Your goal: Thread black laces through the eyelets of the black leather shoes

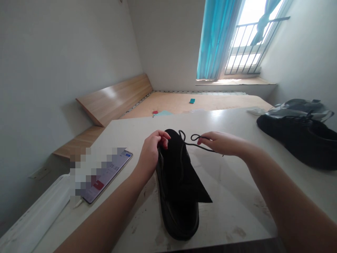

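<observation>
Left forearm (105, 218) and right forearm (284, 196) reaching in bare from 7 and 5 o'clock. Left hand (152, 149) clamped on the top edge of a black suede shoe (177, 186), fingers curled over it. Right hand (223, 143) off to the shoe's 2 o'clock, thumb and forefinger pinched together on a black lace (201, 148) running from the shoe's upper. Shoe at the middle of a white surface (237, 214), wider end toward 6 o'clock, a triangular suede flap jutting toward 4 o'clock. Second black shoe (297, 140) at 3 o'clock, well apart, against a crumpled grey plastic bag (300, 109). Smartphone (116, 172) at 9 o'clock, screen partly blurred, white cable (78, 203) at its lower end. Beyond, at 12 o'clock, a small teal card (192, 101) on pale wood; at 1 o'clock, a blue curtain (216, 38) beside a barred window (250, 38).
</observation>
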